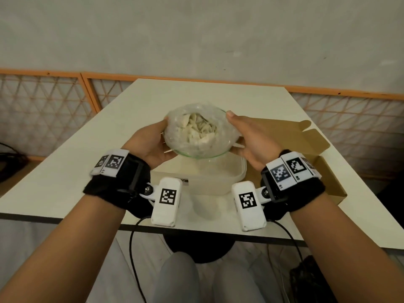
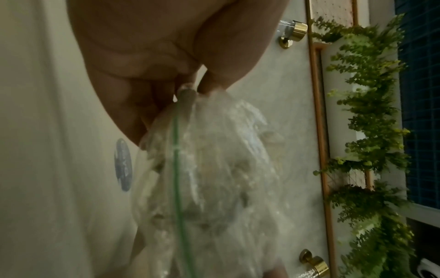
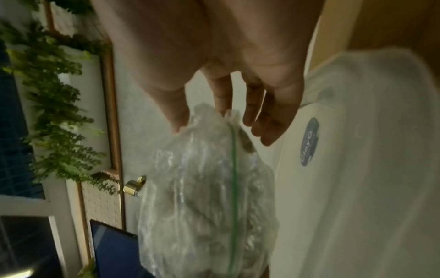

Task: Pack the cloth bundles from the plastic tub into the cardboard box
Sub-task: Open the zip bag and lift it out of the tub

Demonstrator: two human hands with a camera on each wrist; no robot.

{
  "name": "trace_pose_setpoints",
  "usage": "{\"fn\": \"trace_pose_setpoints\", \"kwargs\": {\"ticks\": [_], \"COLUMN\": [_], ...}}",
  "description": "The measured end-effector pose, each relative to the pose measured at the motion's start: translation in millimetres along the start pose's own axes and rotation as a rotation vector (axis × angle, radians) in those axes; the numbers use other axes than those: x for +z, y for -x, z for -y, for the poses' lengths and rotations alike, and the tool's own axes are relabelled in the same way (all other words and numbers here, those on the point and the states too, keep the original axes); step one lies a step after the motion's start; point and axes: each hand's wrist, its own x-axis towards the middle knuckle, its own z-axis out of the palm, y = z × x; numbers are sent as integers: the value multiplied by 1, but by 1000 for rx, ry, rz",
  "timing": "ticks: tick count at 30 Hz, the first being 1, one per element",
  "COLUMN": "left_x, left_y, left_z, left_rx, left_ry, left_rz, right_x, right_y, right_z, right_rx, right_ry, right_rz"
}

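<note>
A person seated at a pale square table [image 1: 87, 171] holds a clear, crinkled plastic bag with a thin green seal line, stuffed with off-white crumpled cloth [image 1: 200, 130], lifted in the air between both hands just above a translucent, round-cornered plastic tub [image 1: 220, 171]. The left hand [image 1: 150, 145] pinches the bag's left edge with curled fingers and thumb; the wrist view shows fingertips [image 2: 209, 84] bunching the film. The right hand [image 1: 251, 138] pinches the opposite edge between thumb and forefinger, its other fingers [image 3: 269, 116] hanging straight and free. This looks like the transfer step: the bundle is out of the tub but not yet in the open, shallow brown cardboard box [image 1: 328, 180], which lies just beside the tub on the person's right, flaps folded back. The next move probably calls for carrying the bundle rightward and lowering it in. The bag looks soft, puffy and slippery; the box stiff and matte.
</note>
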Motion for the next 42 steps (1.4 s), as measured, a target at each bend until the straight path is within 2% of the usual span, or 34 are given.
{"fn": "trace_pose_setpoints", "kwargs": {"ticks": [4,7,11,14,17,20,22,24,27,29,32,36,39,40,42], "left_x": [-2,-2,2,2,3,3,3,7,14,16,17,18,16,15,13], "left_y": [5,4,3,1,0,-2,-3,-4,-1,2,6,1,-4,-6,-9], "left_z": [-3,-1,4,10,12,7,5,3,2,3,2,3,3,4,4], "left_rx": [12,11,-16,-31,-12,49,56,48,46,56,108,135,165,178,191], "left_ry": [-48,-33,70,74,-24,-130,-167,-173,-141,-162,-289,-273,-214,-190,-144], "left_rz": [93,239,301,285,233,155,194,255,357,422,255,94,5,-7,-18], "right_x": [11,18,18,13,10,11,13,17,23,23,20,21,22,25,31], "right_y": [-1,-5,-16,-29,-31,-23,-17,-13,-12,-14,-18,-20,-8,-1,13], "right_z": [-2,-5,-6,-11,-12,0,5,8,6,5,1,0,7,9,11], "right_rx": [-126,-154,-173,-79,2,-94,-204,-227,-226,-227,-205,-171,-373,-445,-472], "right_ry": [190,253,379,466,532,531,422,342,445,458,491,572,652,661,688], "right_rz": [-80,-131,-197,-183,-136,-136,-120,-52,15,-48,-126,-163,-302,-300,-173]}}
